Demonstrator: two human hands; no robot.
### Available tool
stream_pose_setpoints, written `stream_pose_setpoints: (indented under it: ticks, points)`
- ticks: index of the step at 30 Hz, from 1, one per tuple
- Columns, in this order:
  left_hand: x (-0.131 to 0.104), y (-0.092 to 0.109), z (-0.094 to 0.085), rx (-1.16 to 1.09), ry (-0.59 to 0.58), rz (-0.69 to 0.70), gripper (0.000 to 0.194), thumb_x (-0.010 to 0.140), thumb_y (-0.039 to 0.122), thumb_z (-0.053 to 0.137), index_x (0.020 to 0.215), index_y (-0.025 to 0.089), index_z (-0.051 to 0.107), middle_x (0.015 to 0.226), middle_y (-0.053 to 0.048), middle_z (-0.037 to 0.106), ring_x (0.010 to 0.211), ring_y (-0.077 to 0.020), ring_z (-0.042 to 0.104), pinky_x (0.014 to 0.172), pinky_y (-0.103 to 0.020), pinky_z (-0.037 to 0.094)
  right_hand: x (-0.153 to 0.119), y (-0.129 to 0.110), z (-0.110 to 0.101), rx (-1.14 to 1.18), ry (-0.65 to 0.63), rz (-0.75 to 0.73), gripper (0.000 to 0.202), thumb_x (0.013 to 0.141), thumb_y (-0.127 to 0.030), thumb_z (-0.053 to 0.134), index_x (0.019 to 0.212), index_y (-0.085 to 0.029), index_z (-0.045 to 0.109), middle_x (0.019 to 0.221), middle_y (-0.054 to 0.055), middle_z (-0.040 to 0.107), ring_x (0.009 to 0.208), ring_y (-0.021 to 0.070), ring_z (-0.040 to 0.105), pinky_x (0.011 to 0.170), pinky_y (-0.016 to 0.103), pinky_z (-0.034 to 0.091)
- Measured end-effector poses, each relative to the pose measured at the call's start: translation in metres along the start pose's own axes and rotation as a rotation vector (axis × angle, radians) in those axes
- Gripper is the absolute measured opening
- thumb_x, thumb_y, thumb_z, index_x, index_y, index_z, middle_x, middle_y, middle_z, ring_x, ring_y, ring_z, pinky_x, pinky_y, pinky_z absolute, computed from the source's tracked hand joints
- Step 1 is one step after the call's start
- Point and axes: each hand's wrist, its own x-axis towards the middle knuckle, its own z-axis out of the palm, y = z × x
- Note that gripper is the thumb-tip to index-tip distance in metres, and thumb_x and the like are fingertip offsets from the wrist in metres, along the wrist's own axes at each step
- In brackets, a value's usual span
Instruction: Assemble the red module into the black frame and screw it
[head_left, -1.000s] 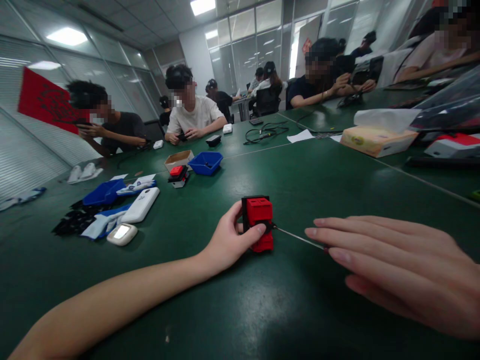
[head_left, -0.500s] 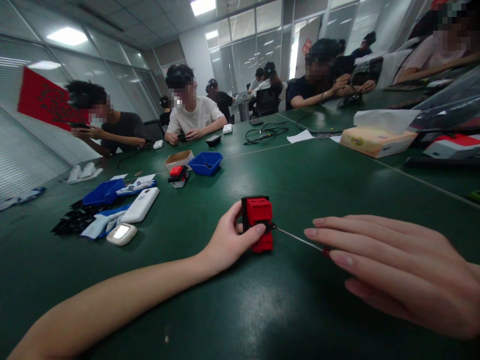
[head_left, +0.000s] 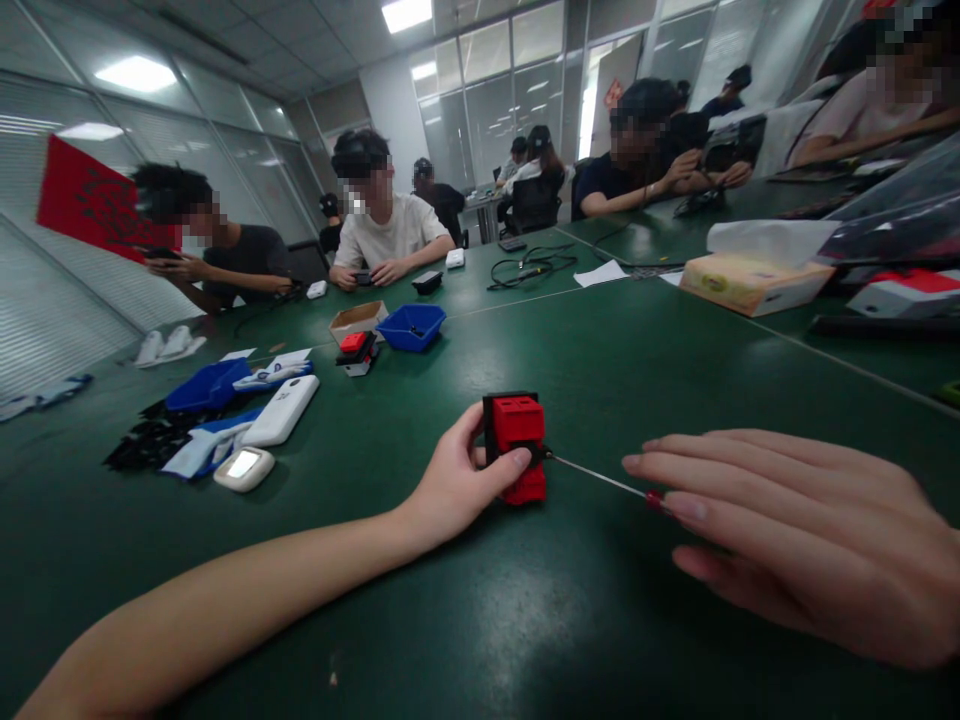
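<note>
My left hand (head_left: pixel 469 465) is closed around a red and black plastic block (head_left: pixel 519 425) standing on the table, its thumb pressed over the front. A screwdriver (head_left: pixel 600 473) with a thin metal shaft and a red handle reaches from the right, its tip meeting a small dark part on the block's right side. My right hand (head_left: pixel 802 530) has the handle between thumb and long, nearly straight fingers. Most of the handle is hidden behind those fingers.
On the green table (head_left: pixel 337 600) lie a blue tray (head_left: pixel 412 330), a cardboard box (head_left: pixel 352 318), another red and black block (head_left: pixel 356 353), a white phone-like object (head_left: pixel 281 410), gloves (head_left: pixel 202 450) and a tissue box (head_left: pixel 750 283). Several people sit around it.
My right hand's fingers have shifted slightly along the screwdriver handle, baring more of its red end. My left hand and the block have stayed in place.
</note>
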Motion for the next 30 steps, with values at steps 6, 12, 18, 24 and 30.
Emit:
stream_pose_setpoints:
  ticks: [6, 12, 18, 24, 30]
  points:
    - [0.0, 0.0, 0.0, 0.006, 0.001, -0.011, 0.059, 0.081, 0.039, 0.085, 0.129, 0.015, 0.059, 0.131, -0.014, 0.069, 0.087, -0.0213, 0.076, 0.069, -0.026, 0.063, 0.008, -0.019, 0.006, 0.05, 0.047, 0.01, 0.016, 0.096, -0.016, 0.057, 0.109, -0.018, 0.067, 0.11, 0.014, 0.079, 0.109, 0.0326, 0.074, 0.083, 0.047, 0.064]
    - [0.0, 0.0, 0.0, 0.01, 0.002, -0.009, 0.059, 0.081, 0.038, 0.085, 0.129, 0.015, 0.059, 0.132, -0.014, 0.068, 0.086, -0.0208, 0.076, 0.069, -0.027, 0.063, 0.002, -0.011, 0.002, 0.022, -0.01, 0.042, 0.025, 0.095, -0.012, 0.057, 0.119, -0.015, 0.066, 0.115, 0.015, 0.078, 0.107, 0.0297, 0.074, 0.09, 0.046, 0.063]
    - [0.0, -0.001, 0.0, 0.0, 0.004, -0.005, 0.06, 0.081, 0.039, 0.085, 0.13, 0.016, 0.059, 0.134, -0.015, 0.068, 0.091, -0.0231, 0.076, 0.069, -0.027, 0.062, 0.008, -0.011, 0.002, 0.054, 0.025, -0.021, 0.019, 0.095, -0.015, 0.056, 0.111, -0.015, 0.067, 0.112, 0.017, 0.078, 0.108, 0.0342, 0.074, 0.082, 0.048, 0.064]
    - [0.0, -0.001, 0.0, 0.013, 0.004, -0.009, 0.06, 0.081, 0.04, 0.084, 0.129, 0.015, 0.058, 0.13, -0.014, 0.07, 0.088, -0.0226, 0.076, 0.069, -0.028, 0.062, 0.008, -0.015, 0.002, 0.053, 0.013, 0.051, 0.026, 0.098, -0.012, 0.049, 0.117, -0.016, 0.067, 0.112, 0.014, 0.079, 0.104, 0.0304, 0.076, 0.087, 0.047, 0.064]
    - [0.0, 0.0, 0.001, 0.0, 0.002, -0.006, 0.059, 0.081, 0.039, 0.084, 0.128, 0.015, 0.058, 0.133, -0.014, 0.068, 0.089, -0.0217, 0.076, 0.069, -0.027, 0.062, 0.005, 0.002, 0.0, 0.007, -0.004, -0.049, 0.023, 0.094, -0.012, 0.058, 0.116, -0.013, 0.066, 0.116, 0.018, 0.077, 0.11, 0.0322, 0.074, 0.083, 0.044, 0.065]
